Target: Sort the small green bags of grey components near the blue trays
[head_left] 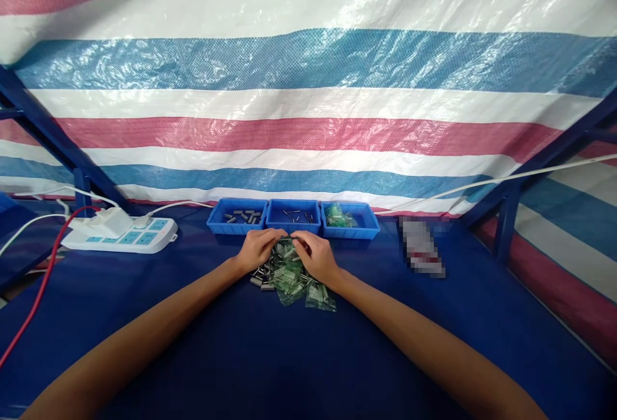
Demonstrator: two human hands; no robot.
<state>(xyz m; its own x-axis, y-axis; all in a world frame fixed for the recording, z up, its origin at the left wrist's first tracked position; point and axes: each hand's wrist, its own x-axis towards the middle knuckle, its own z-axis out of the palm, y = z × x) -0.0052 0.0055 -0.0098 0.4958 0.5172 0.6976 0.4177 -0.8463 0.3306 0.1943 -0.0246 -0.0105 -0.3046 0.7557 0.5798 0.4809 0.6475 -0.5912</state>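
My left hand [258, 248] and my right hand [315, 256] meet above a heap of small clear plastic bags [289, 275] holding green parts, and their fingertips pinch the top of one bag. Short metal pieces [260, 280] lie at the heap's left edge, close to my left hand. Just beyond my hands stand a blue tray of grey metal pieces [215, 221], a blue tray of thin metal pins [292, 205], and a blue tray [371, 227] with a green-filled bag [336, 216] in it.
A white power strip [118, 237] with a plugged-in adapter and a red cable [43, 285] lies to the left on the blue table cover [308, 368]. White cables run along the back. A blurred package [421, 246] lies to the right. A striped tarp [308, 112] hangs behind.
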